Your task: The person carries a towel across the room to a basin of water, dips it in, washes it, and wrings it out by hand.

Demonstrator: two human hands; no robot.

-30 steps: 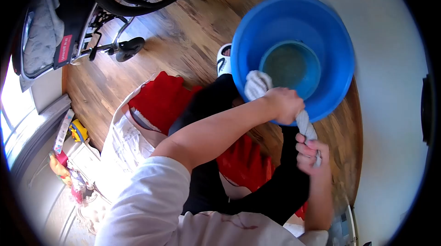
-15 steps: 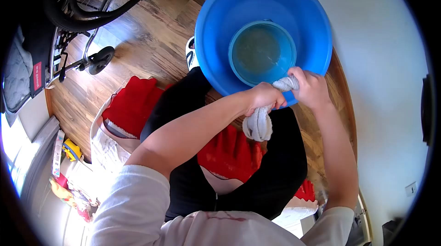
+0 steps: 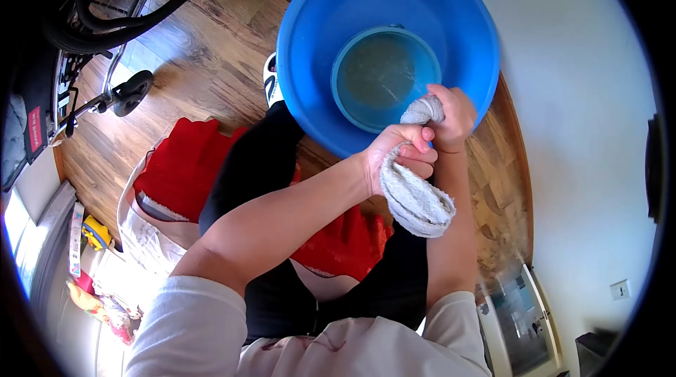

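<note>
A wet-looking white towel (image 3: 415,197) is twisted between my two hands. My left hand (image 3: 400,155) is closed around its middle, with a folded loop hanging below the fist. Just above and to the right, my right hand (image 3: 453,118) grips the upper twisted end. Both fists are close together over the near rim of a large blue basin (image 3: 303,46). Inside the basin stands a smaller blue-green bucket (image 3: 340,106) holding cloudy water (image 3: 380,71). Thin streaks of water show over the bucket.
A wheelchair-like frame with a small caster wheel (image 3: 132,93) stands on the wooden floor (image 3: 204,46) at upper left. Red cloth (image 3: 179,169) covers a seat at left. A white wall (image 3: 570,130) runs along the right, with a socket (image 3: 620,290).
My hands have turned the towel further and drawn closer together, the right one now more upright. The towel's hanging loop has swung right and looks larger. The whole view has shifted slightly.
</note>
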